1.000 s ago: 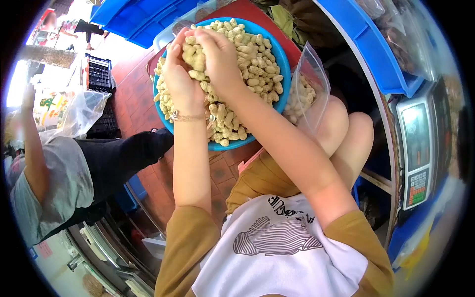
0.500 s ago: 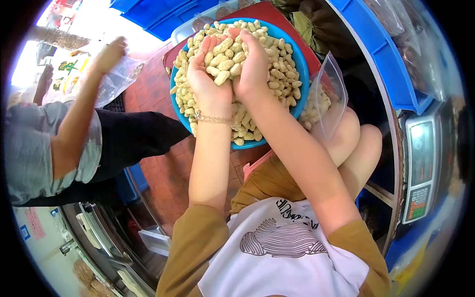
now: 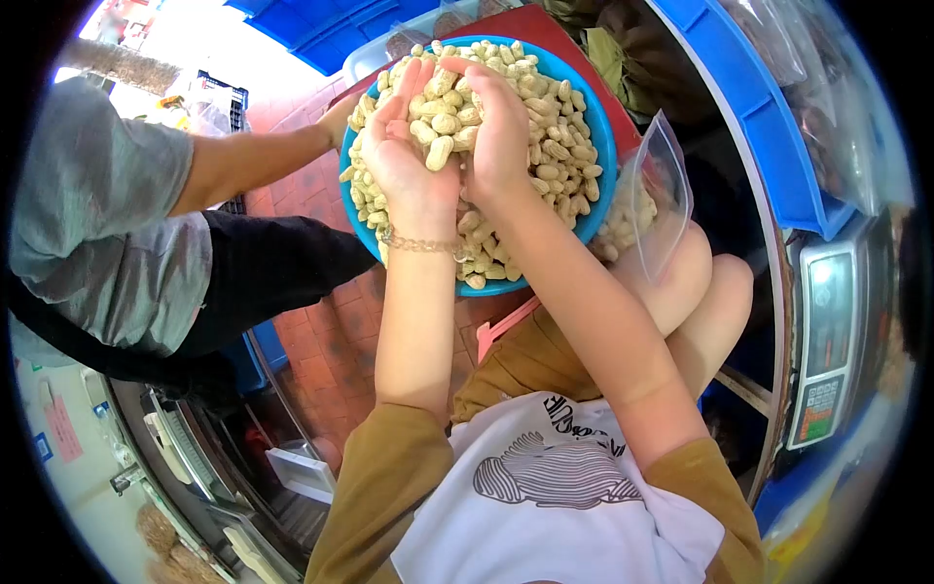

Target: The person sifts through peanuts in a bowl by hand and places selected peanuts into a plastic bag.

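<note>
A round blue basin point(image 3: 607, 175) heaped with unshelled peanuts point(image 3: 562, 151) stands in front of me. My left hand point(image 3: 409, 165), with a chain bracelet at the wrist, and my right hand point(image 3: 498, 136) are cupped side by side over the heap. Between the palms lies a pile of peanuts point(image 3: 445, 124), one hanging at the near edge. Fingers of both hands curve up around this pile; some fingertips are partly hidden among the nuts. Right of the basin, a clear zip bag point(image 3: 664, 200) with peanuts in it rests by my knee.
At the left, a co-worker in a grey shirt point(image 3: 107, 175) reaches an arm point(image 3: 258, 165) to the basin's left rim. Beneath the basin is a red surface point(image 3: 574, 44). A blue tray point(image 3: 769, 127) with bagged goods and a weighing scale point(image 3: 827, 331) are at the right.
The co-worker's arm has swung from the plastic bag at the far left to the basin's rim. My cupped hands have stayed nearly in place, still holding the peanuts.
</note>
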The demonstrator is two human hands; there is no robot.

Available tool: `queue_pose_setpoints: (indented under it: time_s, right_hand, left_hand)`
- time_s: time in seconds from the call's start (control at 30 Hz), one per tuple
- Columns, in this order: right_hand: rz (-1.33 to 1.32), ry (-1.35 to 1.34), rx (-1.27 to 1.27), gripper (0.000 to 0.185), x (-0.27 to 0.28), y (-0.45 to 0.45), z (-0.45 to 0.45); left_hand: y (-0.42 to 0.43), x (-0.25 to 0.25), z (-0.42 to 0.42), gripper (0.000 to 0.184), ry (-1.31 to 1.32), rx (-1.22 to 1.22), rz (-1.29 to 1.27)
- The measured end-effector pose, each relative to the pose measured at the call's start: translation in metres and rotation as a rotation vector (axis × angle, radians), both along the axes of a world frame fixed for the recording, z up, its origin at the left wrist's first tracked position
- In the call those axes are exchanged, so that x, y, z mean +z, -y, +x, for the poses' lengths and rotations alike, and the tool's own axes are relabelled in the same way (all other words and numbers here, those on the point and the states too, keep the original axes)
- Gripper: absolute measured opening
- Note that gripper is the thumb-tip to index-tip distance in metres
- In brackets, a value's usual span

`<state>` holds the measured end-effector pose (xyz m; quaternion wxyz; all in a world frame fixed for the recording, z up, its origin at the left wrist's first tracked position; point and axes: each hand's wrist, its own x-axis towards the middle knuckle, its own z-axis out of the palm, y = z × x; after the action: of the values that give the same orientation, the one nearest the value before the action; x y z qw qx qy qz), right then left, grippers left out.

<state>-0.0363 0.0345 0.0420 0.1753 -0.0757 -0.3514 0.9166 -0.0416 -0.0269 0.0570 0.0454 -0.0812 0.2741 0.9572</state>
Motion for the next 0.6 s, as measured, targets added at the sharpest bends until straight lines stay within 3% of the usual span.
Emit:
queue_pose_setpoints:
  time_s: [0.17, 0.33, 0.47, 0.6]
  right_hand:
    - [0.637, -0.08, -0.173, 0.022, -0.014, 0.008, -0.013]
    - [0.356, -0.053, -0.081, 0.027, -0.005, 0.007, -0.006]
    - [-0.098, 0.008, -0.011, 0.034, 0.01, 0.005, 0.0]
    - [-0.352, -0.004, 0.053, 0.036, 0.0, 0.002, -0.003]
  left_hand:
    - [-0.006, -0.003, -0.006, 0.044, -0.131, 0.089, -0.369]
    - [-0.016, 0.009, 0.004, 0.045, -0.09, 0.141, -0.362]
    - [-0.01, 0.002, 0.005, 0.049, -0.074, 0.17, -0.049]
    - [-0.005, -0.003, 0.006, 0.054, -0.085, 0.203, 0.149]
